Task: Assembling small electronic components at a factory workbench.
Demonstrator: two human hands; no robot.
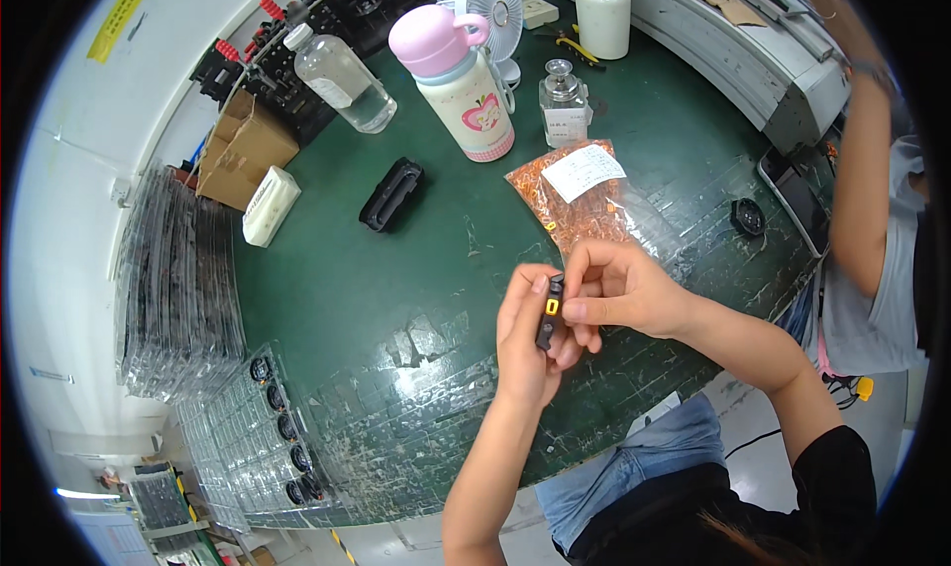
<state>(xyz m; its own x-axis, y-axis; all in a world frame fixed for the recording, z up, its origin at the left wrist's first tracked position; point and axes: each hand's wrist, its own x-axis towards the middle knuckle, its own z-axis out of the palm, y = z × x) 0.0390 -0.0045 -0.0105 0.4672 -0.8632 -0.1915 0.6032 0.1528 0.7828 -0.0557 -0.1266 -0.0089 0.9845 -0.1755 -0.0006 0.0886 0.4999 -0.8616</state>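
My left hand (520, 340) is closed around a small, narrow black part (546, 332), held upright just above the near side of the bench. A small yellow ring-shaped piece (552, 308) sits on the face of that part. From the right, my right hand (626, 291) closes in with thumb and forefinger at the part's edge, beside the yellow piece; its other fingers are curled partly behind the part. Just beyond my hands lies a clear plastic bag (580, 209) of many small orange pieces with a white label (584, 173) on it.
On the green bench (327, 299) stand a pink-lidded bottle (466, 101), a clear bottle (342, 81), a glass jar (565, 105) and a fan (485, 6). A black tray (392, 196), round black part (748, 216) and phone (792, 198) lie around. Stacked trays (178, 289) line the left; another person's arm (860, 180) is right.
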